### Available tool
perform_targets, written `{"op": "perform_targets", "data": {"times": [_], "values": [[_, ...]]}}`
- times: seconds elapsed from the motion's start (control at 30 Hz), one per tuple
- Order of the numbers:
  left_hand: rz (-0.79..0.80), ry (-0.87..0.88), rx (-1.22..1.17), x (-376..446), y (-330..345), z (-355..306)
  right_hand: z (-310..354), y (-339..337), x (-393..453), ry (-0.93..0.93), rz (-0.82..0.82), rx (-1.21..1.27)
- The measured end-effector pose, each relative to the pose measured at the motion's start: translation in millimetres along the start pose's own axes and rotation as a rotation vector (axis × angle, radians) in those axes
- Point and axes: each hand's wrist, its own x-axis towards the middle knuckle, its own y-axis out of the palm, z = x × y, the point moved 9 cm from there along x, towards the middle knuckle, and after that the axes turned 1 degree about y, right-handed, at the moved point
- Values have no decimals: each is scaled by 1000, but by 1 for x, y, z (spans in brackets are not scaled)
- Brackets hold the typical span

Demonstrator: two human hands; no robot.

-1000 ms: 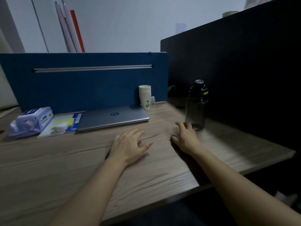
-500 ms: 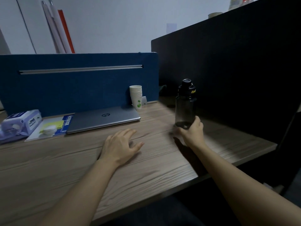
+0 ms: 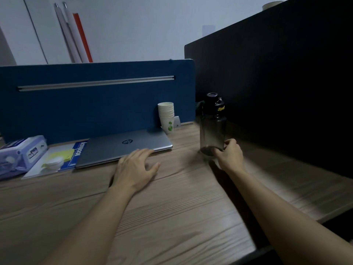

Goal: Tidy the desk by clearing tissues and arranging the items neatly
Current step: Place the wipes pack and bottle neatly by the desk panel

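Note:
My right hand (image 3: 228, 154) grips the base of a dark translucent water bottle (image 3: 213, 125) with a black lid, upright on the wooden desk (image 3: 172, 217) at the right. Palm down, my left hand (image 3: 136, 169) rests flat on the desk, fingers apart, its fingertips at the front edge of a closed grey laptop (image 3: 124, 148). A stack of white paper cups (image 3: 166, 117) stands behind the laptop. Left of the laptop a blue notebook (image 3: 77, 153) carries yellow sticky notes (image 3: 60, 155) and a small white lid (image 3: 54, 163). A tissue pack (image 3: 20, 154) lies at the far left.
A blue partition (image 3: 95, 104) runs along the desk's back edge. A tall black panel (image 3: 277, 77) walls the right side. The desk's front edge runs from the lower middle up to the right. White and orange rolls (image 3: 74, 33) lean on the wall behind.
My right hand has gone from the bare desk to the bottle's base and closed on it. My left hand has slid forward to the laptop's edge. The view has shifted right.

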Motion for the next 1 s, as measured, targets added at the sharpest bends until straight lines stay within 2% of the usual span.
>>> {"op": "perform_targets", "data": {"times": [0.37,0.63,1.0], "values": [[-12,-11,-41,54,24,32,23,63,47,-39,41,-6],[8,62,34,94,42,39,32,109,99,-48,33,-21],[-9,41,17,97,41,39,44,150,148,-14,33,-60]]}}
